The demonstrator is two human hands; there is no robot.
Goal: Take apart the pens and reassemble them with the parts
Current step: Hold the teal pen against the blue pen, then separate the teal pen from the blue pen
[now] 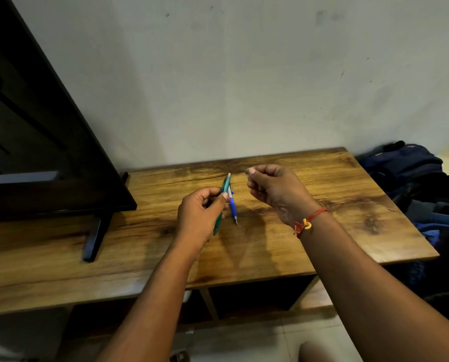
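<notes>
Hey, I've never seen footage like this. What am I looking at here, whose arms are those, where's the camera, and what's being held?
There is no machine here: these are a person's two bare arms, filmed by one wide-angle camera worn on their head, looking forward and down. The left hand grips a green pen. A blue pen seems to lie on the wooden table just beyond it. The right hand, with a red thread on its wrist, has its fingertips pinched together; whether it holds a small pen part is too small to tell. A dark television stands at the left, and bags lie at the right.
</notes>
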